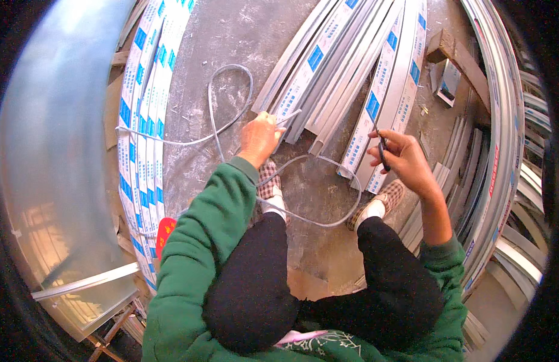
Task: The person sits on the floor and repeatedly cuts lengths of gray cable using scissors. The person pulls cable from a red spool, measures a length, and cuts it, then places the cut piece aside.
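My left hand (259,137) is closed around a clear, pale plastic tube (230,102) near one of its ends. The tube loops over the concrete floor (231,36) above the hand and curls back in a second loop around my checked shoes (268,188). My right hand (402,158) grips a dark, thin tool (382,151), probably scissors or pliers, held above the near ends of white metal profiles (376,102) with blue labels. Both arms wear green sleeves; my knees in black trousers fill the lower middle.
More white-and-blue profiles (143,120) lie along the left beside a large shiny metal sheet (56,151). Curved metal strips (503,151) stack up at the right. A wooden block (444,47) lies at the upper right, and a small red item (165,232) sits by my left elbow.
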Demonstrator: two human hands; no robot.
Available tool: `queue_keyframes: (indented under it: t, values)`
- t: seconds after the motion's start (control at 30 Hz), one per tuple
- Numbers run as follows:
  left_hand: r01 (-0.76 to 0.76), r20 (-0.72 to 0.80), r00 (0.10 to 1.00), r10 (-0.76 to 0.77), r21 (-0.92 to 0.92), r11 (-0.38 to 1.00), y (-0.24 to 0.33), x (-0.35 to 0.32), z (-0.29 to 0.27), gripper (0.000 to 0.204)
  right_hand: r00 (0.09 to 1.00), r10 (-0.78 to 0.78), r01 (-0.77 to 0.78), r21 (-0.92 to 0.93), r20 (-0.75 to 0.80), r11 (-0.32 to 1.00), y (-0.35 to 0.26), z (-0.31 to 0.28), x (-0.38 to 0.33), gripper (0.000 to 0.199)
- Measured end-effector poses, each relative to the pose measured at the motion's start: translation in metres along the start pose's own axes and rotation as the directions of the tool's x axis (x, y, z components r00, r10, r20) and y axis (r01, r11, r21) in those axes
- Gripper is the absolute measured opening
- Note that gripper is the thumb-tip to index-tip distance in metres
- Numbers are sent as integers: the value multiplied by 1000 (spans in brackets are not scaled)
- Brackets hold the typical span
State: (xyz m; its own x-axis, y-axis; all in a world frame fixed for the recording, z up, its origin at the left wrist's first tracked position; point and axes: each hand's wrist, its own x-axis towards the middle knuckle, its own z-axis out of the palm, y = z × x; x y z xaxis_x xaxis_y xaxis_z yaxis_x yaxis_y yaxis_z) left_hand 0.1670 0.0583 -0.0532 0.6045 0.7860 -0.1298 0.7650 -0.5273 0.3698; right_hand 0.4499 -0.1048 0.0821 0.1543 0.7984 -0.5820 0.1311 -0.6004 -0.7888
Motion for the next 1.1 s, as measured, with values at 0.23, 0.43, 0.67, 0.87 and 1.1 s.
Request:
queue_keyframes:
  t: [0.23,0.43,0.67,0.87,1.1]
  values:
    - [22,103,994,-40,171,985,6,19,21,29,999,-11,3,159,47,987,26,20,13,38]
    - [23,75,997,-9,-177,984,-37,35,3,20,999,26,-33,222,36,974,36,27,18,38]
    - [122,109,990,-89,-343,931,-57,35,-1,18,996,57,-71,238,65,969,42,34,21,39]
    - [23,-49,998,-37,-256,966,-45,31,11,14,994,68,-87,255,81,963,44,38,25,40]
    - [132,-41,988,-146,-252,959,-48,21,6,25,995,48,-66,217,85,974,49,41,24,39]
